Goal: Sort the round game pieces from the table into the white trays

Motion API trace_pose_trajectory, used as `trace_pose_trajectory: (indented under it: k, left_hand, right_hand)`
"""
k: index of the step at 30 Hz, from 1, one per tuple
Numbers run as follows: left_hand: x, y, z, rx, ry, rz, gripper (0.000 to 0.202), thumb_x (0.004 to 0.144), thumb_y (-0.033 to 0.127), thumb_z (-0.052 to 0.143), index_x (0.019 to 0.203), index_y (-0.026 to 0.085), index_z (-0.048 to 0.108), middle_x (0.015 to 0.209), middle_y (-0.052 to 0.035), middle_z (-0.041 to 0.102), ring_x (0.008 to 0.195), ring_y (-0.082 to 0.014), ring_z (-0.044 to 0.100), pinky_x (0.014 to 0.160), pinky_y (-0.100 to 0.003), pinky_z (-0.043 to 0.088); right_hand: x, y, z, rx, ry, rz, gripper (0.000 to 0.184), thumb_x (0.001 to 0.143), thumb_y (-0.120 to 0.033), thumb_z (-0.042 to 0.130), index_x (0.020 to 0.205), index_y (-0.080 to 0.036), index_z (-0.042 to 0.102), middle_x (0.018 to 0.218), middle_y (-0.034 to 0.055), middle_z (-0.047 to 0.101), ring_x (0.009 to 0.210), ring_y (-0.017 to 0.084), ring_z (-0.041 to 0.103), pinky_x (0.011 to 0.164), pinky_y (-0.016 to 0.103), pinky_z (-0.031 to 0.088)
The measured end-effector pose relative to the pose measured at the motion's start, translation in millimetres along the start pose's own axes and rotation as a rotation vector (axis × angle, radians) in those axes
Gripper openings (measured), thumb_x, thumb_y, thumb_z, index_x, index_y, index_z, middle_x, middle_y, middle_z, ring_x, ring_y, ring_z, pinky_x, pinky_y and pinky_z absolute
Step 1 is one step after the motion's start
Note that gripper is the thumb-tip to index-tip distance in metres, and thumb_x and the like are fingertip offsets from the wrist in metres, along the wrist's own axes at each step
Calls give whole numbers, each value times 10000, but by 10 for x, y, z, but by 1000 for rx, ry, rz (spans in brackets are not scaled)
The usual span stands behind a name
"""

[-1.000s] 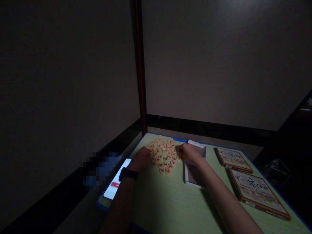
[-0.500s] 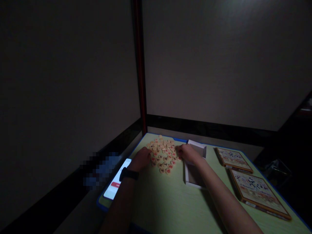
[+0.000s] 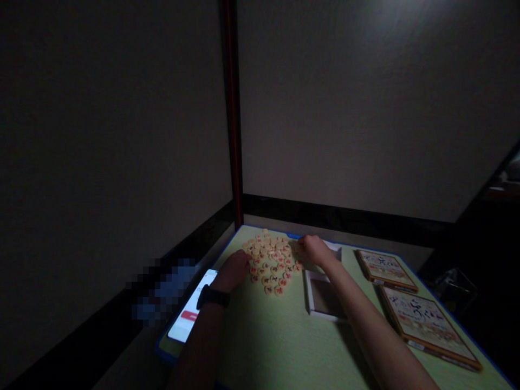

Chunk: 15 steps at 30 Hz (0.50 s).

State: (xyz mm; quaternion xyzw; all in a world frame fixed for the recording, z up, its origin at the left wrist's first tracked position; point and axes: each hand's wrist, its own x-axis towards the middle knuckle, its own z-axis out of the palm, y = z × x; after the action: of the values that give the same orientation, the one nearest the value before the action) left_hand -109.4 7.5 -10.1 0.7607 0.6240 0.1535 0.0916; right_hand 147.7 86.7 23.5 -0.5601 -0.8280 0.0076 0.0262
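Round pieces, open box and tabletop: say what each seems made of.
Round pieces: pale, smooth wood or plastic, perhaps, some with red or black markings. Open box: probably matte cardboard, given thin white walls. Tabletop: possibly smooth laminate, flat and pale green.

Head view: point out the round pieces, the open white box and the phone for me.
Round pieces [image 3: 274,268]: head view, on one piece near the middle of the spread.
Open white box [image 3: 324,297]: head view, on its bare inside floor.
Phone [image 3: 190,305]: head view, on its lit screen.

likely a home, can't confirm: dim room corner, plain walls [image 3: 345,119] behind the surface [image 3: 268,341], character-marked discs [image 3: 274,268] on it.
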Motion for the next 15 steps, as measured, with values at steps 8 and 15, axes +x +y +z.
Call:
trace_pose_trajectory:
  k: [8,15]
  left_hand:
    - [1,-18,22,13,-12,-12,275,865,97,441,1017,144,665,1081,-114,620,1019,-202,591,930,-306,452]
    - [16,-68,69,-8,26,-3,310,881,130,441,1111,147,648,1123,-114,620,1062,-208,581,992,-330,435]
  right_hand:
    - [260,-139,-79,-129,-193,-3,306,937,-345,582,1197,-185,593,1225,89,602,1041,216,610,885,420,523]
    - [284,-146,-31,-136,-259,-49,311,938,-328,585,1212,-181,580,1205,84,605,1021,214,619,861,414,536]
